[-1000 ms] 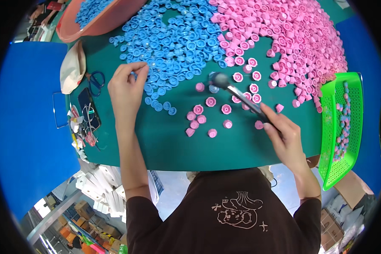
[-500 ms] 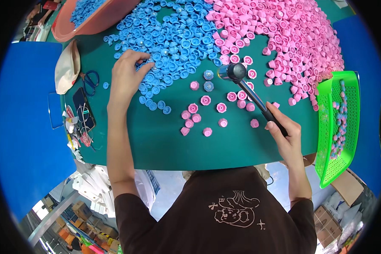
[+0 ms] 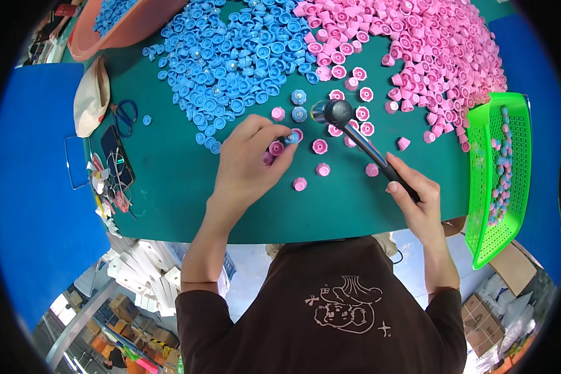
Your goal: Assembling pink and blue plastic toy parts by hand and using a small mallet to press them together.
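Observation:
My right hand (image 3: 417,196) grips the black handle of a small hammer (image 3: 361,140); its round head is raised over the loose pink pieces. Between the thumb and fingertips of my left hand (image 3: 249,162) is a small blue cap (image 3: 292,138), close over the scattered pink cups. A pink cup (image 3: 276,148) shows right beside those fingers; others behind the hand are partly hidden. Two blue-topped pieces (image 3: 299,114) stand just left of the hammer head. Further pink cups (image 3: 320,146) lie about, some with the hollow side up.
A big heap of blue caps (image 3: 230,62) and one of pink cups (image 3: 430,56) cover the far table. At the left are a salmon basin (image 3: 128,31), a cloth pouch (image 3: 92,96), scissors (image 3: 124,117) and a phone (image 3: 116,159). A green basket (image 3: 480,187) stands right.
My left hand has come from the blue heap toward me and right, to the pink cups, with a blue cap in its fingertips. The hammer stays in my right hand, shifted slightly.

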Tool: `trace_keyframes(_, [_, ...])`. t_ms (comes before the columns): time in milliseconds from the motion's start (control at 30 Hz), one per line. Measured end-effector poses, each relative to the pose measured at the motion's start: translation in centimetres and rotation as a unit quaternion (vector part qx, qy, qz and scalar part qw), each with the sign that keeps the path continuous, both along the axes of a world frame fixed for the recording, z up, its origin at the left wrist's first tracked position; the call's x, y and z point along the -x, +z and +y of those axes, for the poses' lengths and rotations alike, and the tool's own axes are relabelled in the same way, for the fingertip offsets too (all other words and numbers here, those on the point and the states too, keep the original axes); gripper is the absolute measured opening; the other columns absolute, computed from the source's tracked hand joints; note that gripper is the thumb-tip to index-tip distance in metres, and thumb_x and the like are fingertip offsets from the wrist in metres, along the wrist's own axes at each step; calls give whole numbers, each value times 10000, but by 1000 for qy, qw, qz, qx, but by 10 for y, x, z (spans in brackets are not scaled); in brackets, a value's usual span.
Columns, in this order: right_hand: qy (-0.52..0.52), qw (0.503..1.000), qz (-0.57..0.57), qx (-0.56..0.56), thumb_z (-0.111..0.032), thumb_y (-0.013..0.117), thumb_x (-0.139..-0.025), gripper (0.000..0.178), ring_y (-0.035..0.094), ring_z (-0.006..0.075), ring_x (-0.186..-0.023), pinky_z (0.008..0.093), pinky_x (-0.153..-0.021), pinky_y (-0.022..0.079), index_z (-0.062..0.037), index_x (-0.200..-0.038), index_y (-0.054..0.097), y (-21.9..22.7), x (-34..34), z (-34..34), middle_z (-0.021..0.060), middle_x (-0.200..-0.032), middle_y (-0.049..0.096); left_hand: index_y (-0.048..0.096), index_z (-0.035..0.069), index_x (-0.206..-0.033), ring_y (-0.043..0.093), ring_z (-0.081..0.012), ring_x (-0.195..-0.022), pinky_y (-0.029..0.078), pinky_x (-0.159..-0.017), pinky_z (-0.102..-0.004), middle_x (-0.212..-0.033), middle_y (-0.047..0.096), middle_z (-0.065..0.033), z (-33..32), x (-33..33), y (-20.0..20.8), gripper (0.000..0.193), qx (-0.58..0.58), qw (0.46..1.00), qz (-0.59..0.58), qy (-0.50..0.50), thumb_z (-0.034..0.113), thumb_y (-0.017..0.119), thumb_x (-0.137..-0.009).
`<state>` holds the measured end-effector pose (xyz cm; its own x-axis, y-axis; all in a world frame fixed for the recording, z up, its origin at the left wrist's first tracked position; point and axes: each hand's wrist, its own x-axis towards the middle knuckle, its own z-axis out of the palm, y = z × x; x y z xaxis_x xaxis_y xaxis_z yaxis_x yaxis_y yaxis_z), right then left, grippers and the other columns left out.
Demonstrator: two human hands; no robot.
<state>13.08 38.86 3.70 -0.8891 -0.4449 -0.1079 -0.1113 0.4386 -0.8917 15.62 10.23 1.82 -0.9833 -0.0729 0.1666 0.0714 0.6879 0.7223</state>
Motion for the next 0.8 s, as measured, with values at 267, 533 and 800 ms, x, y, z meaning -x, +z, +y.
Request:
trace_keyframes(267, [18,1000,-4,-5,-114,653,-900,388,519,109,-677,244,-618,414,-26,-1275,601,-3,-8,4,48,-782,609,691,68,-909,606,-160,-724,473,-592,-281,-845,596,-35,4,6,-8,211,25,1000,-12,-12,63,777,-716])
trace_keyframes(533, [59,996,-1,-59,-87,657,-874,411,471,141,-601,270,-562,374,-22,-1276,600,3,-9,-1,49,-676,505,671,79,-938,612,-206,-769,494,-634,-317,-890,603,-49,3,3,-4,246,-14,999,-52,2,91,779,-717])
trace_keyframes(800, [108,985,51,-125,-53,655,-858,427,472,165,-583,294,-550,385,-32,-1280,597,11,-4,-17,71,-681,486,711,63,-875,390,-72,-567,325,-496,-242,-782,591,-7,-54,-7,13,167,1,987,7,162,47,788,-728])
